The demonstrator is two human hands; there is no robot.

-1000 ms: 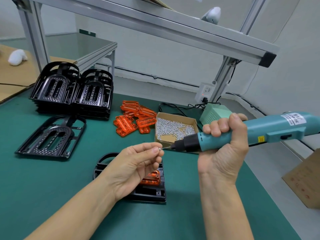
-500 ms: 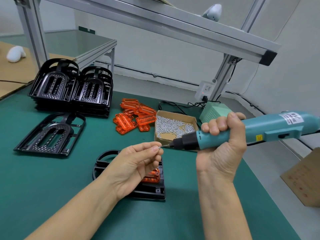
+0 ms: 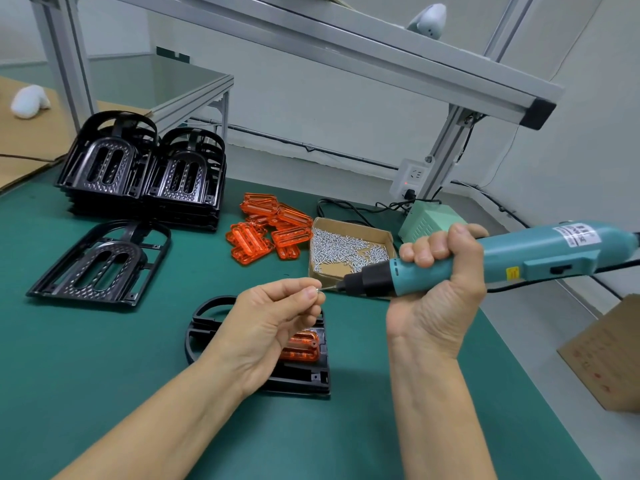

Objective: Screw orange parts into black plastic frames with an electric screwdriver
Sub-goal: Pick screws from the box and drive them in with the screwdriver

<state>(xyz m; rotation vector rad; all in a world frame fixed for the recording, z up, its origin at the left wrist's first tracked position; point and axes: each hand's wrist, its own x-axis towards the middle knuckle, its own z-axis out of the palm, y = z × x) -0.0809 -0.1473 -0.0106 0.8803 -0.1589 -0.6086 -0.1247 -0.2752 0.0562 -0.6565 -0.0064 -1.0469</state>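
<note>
My right hand [image 3: 438,289] grips a teal electric screwdriver [image 3: 502,261] held level above the mat, its bit pointing left. My left hand [image 3: 273,320] pinches a small silver screw [image 3: 318,289] at the bit's tip. Under my left hand lies a black plastic frame [image 3: 304,377] with an orange part [image 3: 301,346] seated in it, both partly hidden by the hand. More orange parts [image 3: 270,232] are heaped farther back, beside an open cardboard box of screws [image 3: 346,247].
A single black frame [image 3: 100,265] lies at the left, with two stacks of frames [image 3: 145,174] behind it. A green power unit [image 3: 427,220], cables and a wall socket [image 3: 412,176] stand at the back right. A cardboard box [image 3: 606,351] sits off the mat's right edge.
Both hands keep the same hold, screw against the bit tip. The view has shifted slightly; nothing else has moved.
</note>
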